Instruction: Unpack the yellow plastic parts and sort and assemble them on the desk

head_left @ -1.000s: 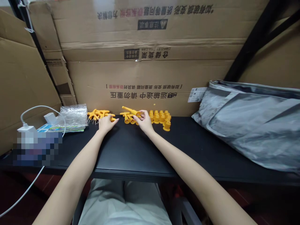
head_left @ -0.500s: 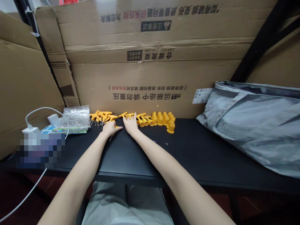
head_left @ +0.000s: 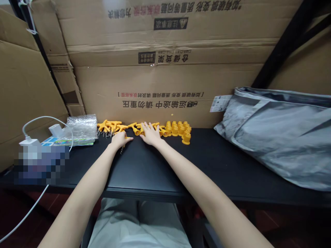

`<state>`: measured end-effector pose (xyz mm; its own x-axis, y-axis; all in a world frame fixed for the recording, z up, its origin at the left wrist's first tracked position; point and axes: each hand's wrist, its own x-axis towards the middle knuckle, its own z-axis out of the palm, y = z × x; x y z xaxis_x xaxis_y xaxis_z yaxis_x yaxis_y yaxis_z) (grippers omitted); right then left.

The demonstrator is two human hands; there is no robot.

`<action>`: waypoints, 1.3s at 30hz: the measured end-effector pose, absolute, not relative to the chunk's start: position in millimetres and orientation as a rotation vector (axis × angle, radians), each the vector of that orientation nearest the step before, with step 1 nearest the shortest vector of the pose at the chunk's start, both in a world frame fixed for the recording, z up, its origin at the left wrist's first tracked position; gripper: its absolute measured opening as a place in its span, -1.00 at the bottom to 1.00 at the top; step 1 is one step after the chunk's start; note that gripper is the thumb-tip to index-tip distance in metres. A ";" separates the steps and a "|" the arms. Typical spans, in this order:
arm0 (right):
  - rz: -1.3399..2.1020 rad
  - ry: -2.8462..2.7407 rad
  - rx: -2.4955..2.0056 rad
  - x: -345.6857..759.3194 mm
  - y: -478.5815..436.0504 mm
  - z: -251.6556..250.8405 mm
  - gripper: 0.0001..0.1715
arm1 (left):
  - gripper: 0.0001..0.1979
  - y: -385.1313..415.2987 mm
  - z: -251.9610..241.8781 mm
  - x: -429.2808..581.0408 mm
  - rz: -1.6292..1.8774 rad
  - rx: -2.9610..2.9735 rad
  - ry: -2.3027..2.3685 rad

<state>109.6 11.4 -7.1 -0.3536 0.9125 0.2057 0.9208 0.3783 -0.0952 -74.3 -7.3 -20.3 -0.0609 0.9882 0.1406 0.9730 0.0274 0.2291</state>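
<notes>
My left hand [head_left: 119, 140] is closed around a yellow-handled corkscrew, whose metal spiral [head_left: 121, 150] points down below the fingers. Behind it lies a pile of similar yellow T-handled corkscrews [head_left: 113, 125] with bare spirals. My right hand [head_left: 150, 133] rests with spread fingers over a row of yellow corkscrews fitted with bell-shaped bases, hiding part of the row. One fitted corkscrew [head_left: 133, 128] shows just left of that hand. To its right stand several loose yellow bell-shaped bases [head_left: 174, 130], and a single base [head_left: 186, 138] sits nearer the front.
Cardboard [head_left: 144, 79] walls the back of the black table [head_left: 144, 168]. At left are a clear plastic pack [head_left: 82, 128], a white charger [head_left: 30, 146] with its cable, and a blurred-out object. A grey fabric bag [head_left: 279, 134] fills the right side.
My right hand has shifted right along the row and its fingers have spread, uncovering a fitted corkscrew at the left end. My left hand keeps its corkscrew in nearly the same place.
</notes>
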 end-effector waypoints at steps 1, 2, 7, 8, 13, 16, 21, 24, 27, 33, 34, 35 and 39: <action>-0.051 -2.390 -1.674 120.7 10.3 -2.1 -0.21 | -0.58 -8.2 -19.4 -73.6 0.401 2.108 2.220; -0.041 -2.364 -1.715 132.9 9.5 2.0 -0.21 | -0.57 -9.1 -18.3 -72.6 0.388 2.106 2.234; -0.078 -2.197 -1.883 195.9 9.5 2.8 -0.21 | -0.58 -13.3 -13.9 -65.0 0.295 2.110 2.342; -0.087 -2.148 -1.931 206.2 10.2 0.0 -0.20 | -0.59 -13.8 -13.5 -63.4 0.280 2.107 2.363; -0.041 -1.891 -2.172 238.0 17.7 -10.6 -0.18 | -0.66 -14.1 -14.0 -59.6 0.265 2.064 2.448; -0.016 -1.835 -2.198 244.7 23.8 -12.3 -0.31 | -0.65 -14.2 -14.8 -60.4 0.265 2.060 2.443; -0.004 -1.929 -2.208 237.6 20.1 -10.3 -0.45 | -0.63 -15.2 -14.8 -60.4 0.246 2.048 2.445; -0.028 -1.981 -2.220 221.5 7.3 -5.7 -0.47 | -0.63 -16.1 -13.1 -59.5 0.236 2.042 2.436; -0.028 -2.102 -2.137 201.8 -7.6 -2.0 -0.48 | -0.64 -17.6 -9.9 -59.5 0.242 2.039 2.416; 0.005 -2.308 -1.891 174.8 -28.3 1.6 -0.48 | -0.49 -21.7 -4.8 -61.8 0.237 2.134 2.249; 0.020 -2.328 -1.838 172.7 -30.0 2.3 -0.49 | -0.47 -22.1 -4.5 -62.1 0.219 2.154 2.208; 0.045 -2.338 -1.794 171.1 -31.1 3.0 -0.49 | -0.46 -22.5 -4.3 -62.3 0.201 2.173 2.173; 0.196 -2.243 -1.706 167.9 -29.7 3.4 -0.41 | -0.56 -22.9 -2.9 -63.1 0.124 2.237 2.088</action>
